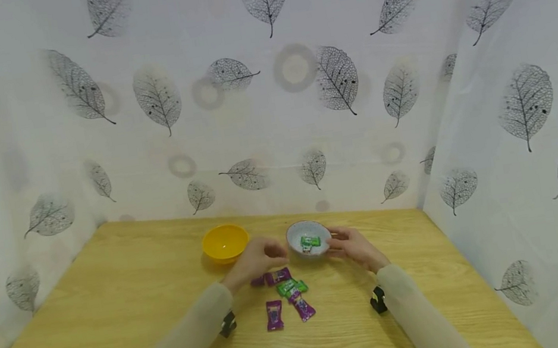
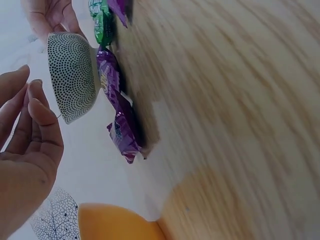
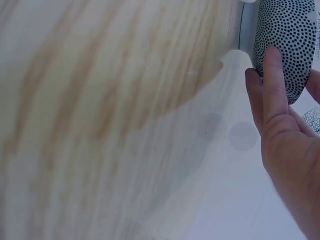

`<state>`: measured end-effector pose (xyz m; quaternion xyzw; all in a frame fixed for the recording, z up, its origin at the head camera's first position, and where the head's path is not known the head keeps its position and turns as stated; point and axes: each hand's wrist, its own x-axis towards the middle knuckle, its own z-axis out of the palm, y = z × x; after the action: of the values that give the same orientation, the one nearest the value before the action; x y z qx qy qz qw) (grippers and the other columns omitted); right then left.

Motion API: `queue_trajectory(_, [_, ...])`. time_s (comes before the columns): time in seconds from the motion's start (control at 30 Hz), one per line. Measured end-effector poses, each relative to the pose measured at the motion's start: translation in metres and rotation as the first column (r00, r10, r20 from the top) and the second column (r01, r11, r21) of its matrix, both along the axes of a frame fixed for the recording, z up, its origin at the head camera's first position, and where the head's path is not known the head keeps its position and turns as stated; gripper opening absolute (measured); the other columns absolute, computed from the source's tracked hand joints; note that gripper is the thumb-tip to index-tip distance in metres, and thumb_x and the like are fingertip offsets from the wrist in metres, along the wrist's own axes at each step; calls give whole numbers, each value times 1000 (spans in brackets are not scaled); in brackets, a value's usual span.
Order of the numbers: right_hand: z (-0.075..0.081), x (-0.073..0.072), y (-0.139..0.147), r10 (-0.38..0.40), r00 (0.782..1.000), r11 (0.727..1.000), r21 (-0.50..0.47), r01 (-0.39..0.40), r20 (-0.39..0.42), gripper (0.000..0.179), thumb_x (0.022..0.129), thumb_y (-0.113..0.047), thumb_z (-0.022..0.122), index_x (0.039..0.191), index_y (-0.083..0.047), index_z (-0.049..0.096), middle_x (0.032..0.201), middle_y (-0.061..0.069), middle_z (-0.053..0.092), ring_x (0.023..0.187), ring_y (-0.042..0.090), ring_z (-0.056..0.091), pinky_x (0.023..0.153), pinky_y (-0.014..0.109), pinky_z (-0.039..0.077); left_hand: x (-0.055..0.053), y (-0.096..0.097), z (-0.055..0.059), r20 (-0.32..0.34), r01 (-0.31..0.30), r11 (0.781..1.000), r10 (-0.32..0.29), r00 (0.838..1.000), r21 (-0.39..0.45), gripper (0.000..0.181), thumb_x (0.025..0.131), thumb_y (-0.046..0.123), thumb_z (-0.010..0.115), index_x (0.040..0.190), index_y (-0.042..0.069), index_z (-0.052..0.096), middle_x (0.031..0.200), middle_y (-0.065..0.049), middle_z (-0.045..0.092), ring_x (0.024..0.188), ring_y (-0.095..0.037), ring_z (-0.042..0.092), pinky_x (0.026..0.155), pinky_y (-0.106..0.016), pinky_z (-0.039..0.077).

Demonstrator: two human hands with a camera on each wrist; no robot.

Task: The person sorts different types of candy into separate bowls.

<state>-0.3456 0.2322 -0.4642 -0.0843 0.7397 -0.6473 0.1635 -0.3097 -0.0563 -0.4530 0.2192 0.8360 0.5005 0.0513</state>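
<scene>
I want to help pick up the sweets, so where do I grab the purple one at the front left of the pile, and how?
Try pinching the purple sweet at its middle, across its long sides, coming down from above. It lies on the table with those sides facing left and right, and a gap before the neighbouring purple sweet probably leaves room.

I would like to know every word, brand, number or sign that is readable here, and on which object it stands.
No text can be read.
Purple wrapped candies: printing, too small and blurred.
Green wrapped candies, on the table and in the speckled bowl: pale printing, too small and blurred.
Speckled bowl: dots only, no lettering visible.
Yellow bowl: no lettering visible.
Dark wrist devices: too small to tell.
Leaf-patterned backdrop: no lettering visible.
</scene>
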Motion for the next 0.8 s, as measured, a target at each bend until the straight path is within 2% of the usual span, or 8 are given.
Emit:
queue_trajectory(0.13, [0, 0, 0, -3, 1000, 1000, -2, 3, 2, 55, 100, -4, 51, 150, 4, 30, 147, 32, 39, 121, 37, 58, 98, 39, 53, 2, -4, -2, 11, 17, 1000, -17, 1000, -25, 14, 86, 14, 74, 98, 6, 73, 89, 3, 73, 81, -13, 64, 80, -30, 55])
queue_trajectory(0.33, [1, 1, -2, -7, 1000, 1000, 9, 7, -4, 55, 99, -4, 52, 149, 5, 30, 147, 32, 39, 120, 37, 59, 97, 38, 54, 8, -9, -5, 98, 29, 997, -22, 995, -74, 12, 85, 16, 76, 95, 11, 74, 84, 2, 72, 70, -21, 64, 63, -33, 57])
queue_trajectory(0.43, [2, 1, -3, -9, 1000, 1000, 7, 9, -5, 56, 99, -4, 53, 149, 5, 30, 147, 33, 39, 121, 37, 58, 97, 38, 53, 10, -9, -6, 110, 39, 996, -30, 994, -82, 12, 85, 16, 76, 95, 9, 74, 81, 1, 71, 66, -22, 64, 59, -33, 56])
queue_trajectory(0.63, [3, 1, -2, -16, 1000, 1000, 0, 16, -5, 54, 99, -3, 52, 148, 6, 31, 147, 33, 39, 121, 38, 58, 96, 37, 54, 10, -8, -7, 137, 69, 988, -49, 989, -138, 13, 82, 17, 78, 92, 10, 74, 79, 1, 69, 66, -17, 61, 59, -27, 53])
queue_trajectory(0.8, [0, 1, 0, -4, 1000, 1000, 1, 4, -24, 53, 100, -3, 51, 148, 6, 31, 145, 33, 40, 120, 37, 59, 96, 37, 54, 11, -4, -8, 126, 95, 976, -71, 989, -197, 15, 80, 18, 80, 91, 12, 73, 81, 3, 69, 73, -14, 59, 67, -26, 53])
